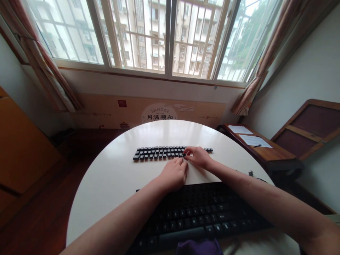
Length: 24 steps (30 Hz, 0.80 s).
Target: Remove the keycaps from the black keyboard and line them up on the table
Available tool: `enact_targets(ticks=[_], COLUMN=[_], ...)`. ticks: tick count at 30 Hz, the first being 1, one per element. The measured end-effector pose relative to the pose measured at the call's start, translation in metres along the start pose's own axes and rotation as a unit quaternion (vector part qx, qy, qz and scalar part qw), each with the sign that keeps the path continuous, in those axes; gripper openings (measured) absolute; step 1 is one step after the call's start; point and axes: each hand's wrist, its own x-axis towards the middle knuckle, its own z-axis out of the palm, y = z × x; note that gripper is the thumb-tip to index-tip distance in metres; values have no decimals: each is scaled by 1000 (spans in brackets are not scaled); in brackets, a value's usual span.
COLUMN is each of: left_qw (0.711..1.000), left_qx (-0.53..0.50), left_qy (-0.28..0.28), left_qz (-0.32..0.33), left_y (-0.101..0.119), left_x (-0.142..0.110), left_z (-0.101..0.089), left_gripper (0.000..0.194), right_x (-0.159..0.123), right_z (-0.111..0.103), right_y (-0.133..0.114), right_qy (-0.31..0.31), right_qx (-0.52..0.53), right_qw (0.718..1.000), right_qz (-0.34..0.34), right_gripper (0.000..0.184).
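Observation:
Several black keycaps stand in rows on the white round table. At the right part of these rows, my right hand has its thumb and fingers pinched on a dark keycap. My left hand lies just in front of the nearest row, palm down with fingers extended toward the keycaps; its fingertips are partly hidden. Below both hands is a black keyboard. Its upper rows show bare switch places without caps, while its lower rows carry keycaps. My forearms cover parts of the keyboard.
A small dark object lies by the keyboard's far right corner. Right of the table stands a wooden chair with papers and a pen on its seat. Ahead are a long printed cardboard box and a barred window.

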Motion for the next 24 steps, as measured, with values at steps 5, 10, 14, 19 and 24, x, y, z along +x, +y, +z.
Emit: enact_targets(ticks=[5, 10, 14, 19, 24], left_qw=[1000, 1000, 999, 999, 999], left_qx=[-1, 6, 9, 20, 31], left_qy=[-4, -24, -49, -49, -38], left_qz=[-5, -17, -21, -7, 10], left_y=[0, 0, -1, 0, 2], left_x=[0, 1, 3, 5, 5], left_z=[-1, 0, 0, -2, -10], left_gripper=[37, 44, 47, 45, 34], right_x=[0, -14, -49, -116, -167], right_z=[-1, -23, -70, -117, -106], right_y=[-2, -20, -36, -27, -14], right_qy=[6, 33, 122, 80, -33], right_qx=[-11, -22, 35, 241, 439], right_qw=[1000, 999, 989, 964, 872], right_qz=[-4, -23, -74, 78, 214], right_gripper=[17, 15, 38, 68, 47])
